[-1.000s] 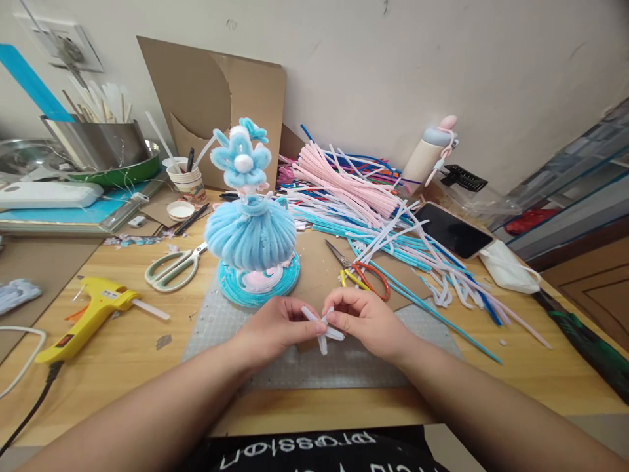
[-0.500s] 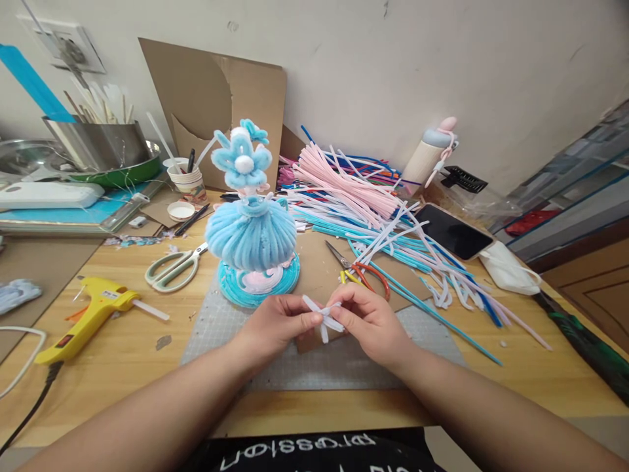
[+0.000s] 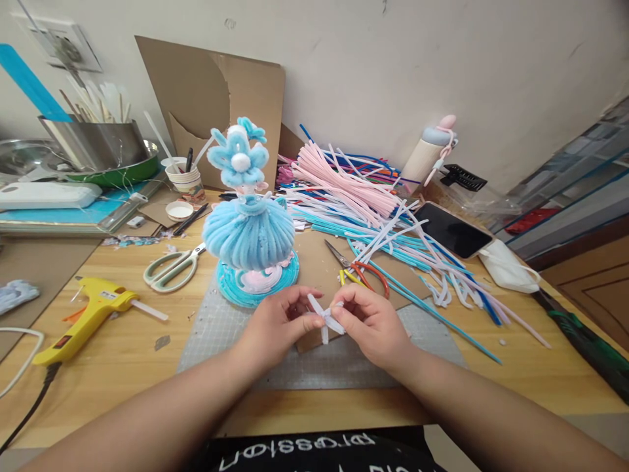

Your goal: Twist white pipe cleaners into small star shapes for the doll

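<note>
Between my two hands is a small white pipe cleaner piece (image 3: 333, 324) with several short arms spreading from its middle. My left hand (image 3: 284, 322) pinches it from the left, thumb against the piece near its centre. From the other side my right hand (image 3: 369, 321) pinches it between thumb and forefinger. Just beyond my left hand stands a light-blue pipe cleaner figure (image 3: 248, 233) with a ribbed round skirt and a flower on top, on a round blue and pink base (image 3: 236, 292). A cardboard sheet (image 3: 314, 252) lies under and beyond my hands.
Orange-handled scissors (image 3: 367, 275) lie beyond my right hand, before a heap of pipe cleaners (image 3: 348, 183). White-handled scissors (image 3: 171, 270) and a yellow glue gun (image 3: 98, 308) lie left. A phone (image 3: 453, 229) and a bottle (image 3: 426, 156) stand right. A cutting mat (image 3: 221, 357) lies beneath.
The fingers of my left hand have loosened and spread slightly around the white piece. My right hand keeps its pinch. The whole view has shifted very slightly.
</note>
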Tool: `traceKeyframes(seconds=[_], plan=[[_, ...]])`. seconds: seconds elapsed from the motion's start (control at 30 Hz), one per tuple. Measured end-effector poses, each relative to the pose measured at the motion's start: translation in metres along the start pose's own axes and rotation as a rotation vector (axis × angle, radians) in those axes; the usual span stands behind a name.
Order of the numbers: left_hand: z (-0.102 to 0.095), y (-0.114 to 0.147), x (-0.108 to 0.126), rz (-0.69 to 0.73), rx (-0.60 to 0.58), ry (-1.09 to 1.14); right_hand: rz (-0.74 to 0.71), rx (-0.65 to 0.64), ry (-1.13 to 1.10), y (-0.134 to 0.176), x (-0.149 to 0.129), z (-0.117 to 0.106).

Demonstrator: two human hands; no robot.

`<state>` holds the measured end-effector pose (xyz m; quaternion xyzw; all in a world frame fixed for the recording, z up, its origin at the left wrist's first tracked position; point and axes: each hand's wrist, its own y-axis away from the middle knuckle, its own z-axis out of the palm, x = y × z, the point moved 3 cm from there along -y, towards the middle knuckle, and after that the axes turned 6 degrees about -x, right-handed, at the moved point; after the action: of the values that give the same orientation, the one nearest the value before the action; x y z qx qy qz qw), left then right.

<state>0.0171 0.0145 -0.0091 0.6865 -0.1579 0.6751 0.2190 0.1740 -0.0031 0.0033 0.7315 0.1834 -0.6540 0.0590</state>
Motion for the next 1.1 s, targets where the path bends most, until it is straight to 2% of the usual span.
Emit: traceKeyframes(seconds=[0.1, 0.27, 0.43, 0.6, 0.7, 0.83, 1.0, 1.1], plan=[[-0.002, 0.003, 0.0, 0.077, 0.054, -0.108, 0.006, 0.018, -0.003, 0.0, -0.002, -0.001], [-0.003, 0.005, 0.001, 0.133, 0.07, -0.16, 0.002, 0.032, 0.011, -0.001, -0.003, -0.003], [-0.002, 0.005, 0.003, 0.1, 0.069, -0.223, 0.02, -0.033, -0.018, -0.001, -0.004, -0.001], [0.001, 0.006, 0.007, 0.008, 0.015, -0.248, 0.121, -0.13, -0.155, -0.004, 0.003, 0.0], [-0.003, 0.004, 0.01, 0.025, 0.068, -0.248, 0.176, -0.159, -0.288, -0.005, 0.01, 0.001], [-0.007, 0.0, 0.006, 0.009, 0.17, -0.104, 0.227, -0.135, -0.36, -0.007, 0.013, 0.005], [0.002, -0.003, -0.002, -0.044, 0.122, 0.181, 0.291, -0.121, -0.255, -0.009, 0.011, 0.014], [0.006, -0.003, -0.003, -0.071, 0.103, 0.244, 0.278, -0.113, -0.233, -0.009, 0.01, 0.015]])
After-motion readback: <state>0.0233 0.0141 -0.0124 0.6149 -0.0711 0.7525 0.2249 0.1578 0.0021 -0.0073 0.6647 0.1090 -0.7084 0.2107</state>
